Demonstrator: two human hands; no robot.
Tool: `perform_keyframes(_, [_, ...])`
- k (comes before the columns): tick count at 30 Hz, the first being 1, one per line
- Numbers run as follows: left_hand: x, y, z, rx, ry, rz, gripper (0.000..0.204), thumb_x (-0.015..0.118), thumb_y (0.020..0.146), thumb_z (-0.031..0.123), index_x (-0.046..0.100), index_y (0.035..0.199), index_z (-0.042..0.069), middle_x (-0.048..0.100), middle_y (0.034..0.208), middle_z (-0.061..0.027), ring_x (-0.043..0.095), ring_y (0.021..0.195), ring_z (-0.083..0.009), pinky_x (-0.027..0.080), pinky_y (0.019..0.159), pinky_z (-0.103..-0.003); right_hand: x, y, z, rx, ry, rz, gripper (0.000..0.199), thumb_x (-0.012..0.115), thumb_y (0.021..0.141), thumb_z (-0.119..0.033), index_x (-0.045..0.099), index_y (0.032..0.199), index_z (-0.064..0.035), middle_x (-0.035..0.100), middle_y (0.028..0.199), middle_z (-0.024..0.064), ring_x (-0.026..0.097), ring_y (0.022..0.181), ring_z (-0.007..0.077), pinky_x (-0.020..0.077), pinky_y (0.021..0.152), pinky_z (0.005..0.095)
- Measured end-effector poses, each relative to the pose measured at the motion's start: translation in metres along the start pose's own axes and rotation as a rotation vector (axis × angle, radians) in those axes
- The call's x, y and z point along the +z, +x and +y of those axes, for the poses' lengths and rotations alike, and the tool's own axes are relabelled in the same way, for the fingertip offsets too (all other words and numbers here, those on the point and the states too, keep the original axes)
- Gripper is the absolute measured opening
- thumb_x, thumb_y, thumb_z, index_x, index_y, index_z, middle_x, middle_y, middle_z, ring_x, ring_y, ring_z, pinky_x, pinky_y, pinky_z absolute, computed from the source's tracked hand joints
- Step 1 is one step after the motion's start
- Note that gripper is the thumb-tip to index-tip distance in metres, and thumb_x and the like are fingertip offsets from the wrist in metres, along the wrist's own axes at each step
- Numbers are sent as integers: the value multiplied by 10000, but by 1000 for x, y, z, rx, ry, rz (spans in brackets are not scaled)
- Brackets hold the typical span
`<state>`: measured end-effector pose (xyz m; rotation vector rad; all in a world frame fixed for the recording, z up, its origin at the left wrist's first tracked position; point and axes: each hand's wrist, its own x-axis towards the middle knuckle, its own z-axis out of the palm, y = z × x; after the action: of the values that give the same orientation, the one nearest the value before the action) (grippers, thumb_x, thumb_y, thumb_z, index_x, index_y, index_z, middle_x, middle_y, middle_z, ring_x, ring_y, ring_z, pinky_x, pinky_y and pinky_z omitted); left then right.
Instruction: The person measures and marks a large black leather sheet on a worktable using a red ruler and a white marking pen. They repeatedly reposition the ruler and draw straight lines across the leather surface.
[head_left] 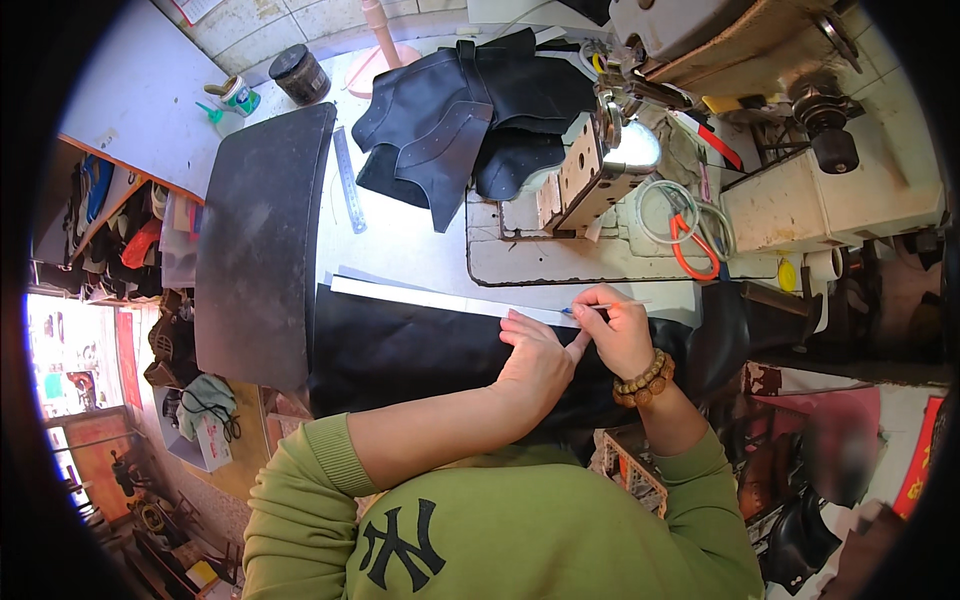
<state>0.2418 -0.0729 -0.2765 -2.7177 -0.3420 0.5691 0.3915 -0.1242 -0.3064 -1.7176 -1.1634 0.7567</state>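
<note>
A long white strip [420, 297] lies along the upper edge of a black leather sheet [410, 345] in front of me. My left hand [538, 362] rests on the strip's right part and the leather, fingers stretched out and pressing down. Close beside it, my right hand [622, 338], with a beaded bracelet on the wrist, pinches a slim pen [568, 311]. The pen's blue tip is at the strip's right end; whether it touches the surface I cannot tell.
A dark board [262, 250] lies at left, beside a clear ruler [349, 180]. Cut black leather pieces [440, 135] are heaped behind. A sewing machine [590, 175] stands at right, near orange-handled scissors [695, 258]. A dark jar [300, 75] and a glue pot [238, 97] stand far left.
</note>
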Motion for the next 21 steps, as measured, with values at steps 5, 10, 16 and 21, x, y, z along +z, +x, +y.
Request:
perform_keyframes(5, [0,1,1,-9,9,-9,584,379,992,172,316,1565,260,606,1122,-430,699,903,-449,579,702,-425,1,1,-2,-76,-55,7,129,671,885,-139,668,916,-15,681,828,120,663,729,257,508,662,330])
perform_keyframes(10, [1,2,-1,12,16,-6,605,382,989,174,278,1579,257,612,1108,-427,701,879,-440,576,697,-419,-4,-1,-7,-135,-212,21,102,651,877,-137,650,889,-37,674,824,117,664,745,307,509,654,362])
perform_keyframes(16, [-3,1,-4,22,35,-4,639,384,984,189,210,1598,208,623,1081,-424,702,850,-426,572,710,-422,-15,-5,-3,-125,-225,53,98,636,875,-131,631,867,-34,660,784,123,650,713,323,499,630,374])
perform_keyframes(21, [-4,0,-6,45,50,-5,642,383,984,200,201,1600,195,624,1074,-424,702,856,-424,573,714,-414,-23,-8,1,-100,-249,62,110,630,881,-135,620,856,-28,654,770,130,644,701,330,490,618,379])
